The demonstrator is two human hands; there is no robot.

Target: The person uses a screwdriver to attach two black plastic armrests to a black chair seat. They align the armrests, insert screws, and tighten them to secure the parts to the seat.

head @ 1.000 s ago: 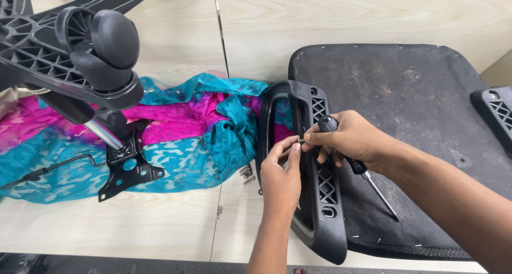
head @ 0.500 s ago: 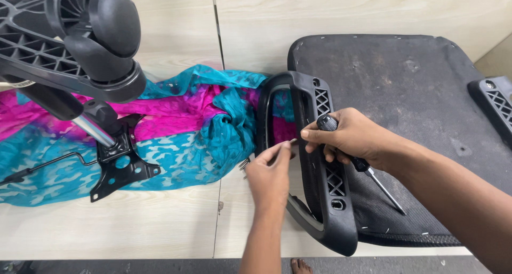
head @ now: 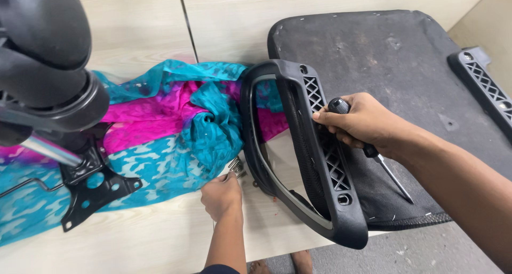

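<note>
Right now our black plastic chair armrest with the lattice-ribbed inner face (head: pixel 314 156) stands on edge at the left rim of the dark fabric-covered seat pan (head: pixel 384 66), which lies upside down on the pale wooden tabletop (head: pixel 133 236). Our right hand (head: pixel 362 122) steadies it, the grip wrapped around both the armrest's ribbed bar and the black handle of a screwdriver (head: pixel 384 167), whose metal shaft points down across the seat fabric. Our left hand (head: pixel 221 196) is down on the tabletop, fingers curled over a small cluster of silvery screws (head: pixel 236 166) just beside the armrest's lower loop; whether it has one pinched we cannot tell.

To do this well, we judge it best to keep the armrest pressed firm against the seat so its holes stay lined up, and to pick one screw cleanly, not scatter the rest.

Left of the screws lies a crumpled teal and pink patterned cloth (head: pixel 176 130), which could hide a stray screw. Beyond it the black chair base with its castor (head: pixel 48 71) looms close on the left, crowding that side. The tabletop's near edge sits just under our left wrist, and the armrest's lower end overhangs it.
</note>
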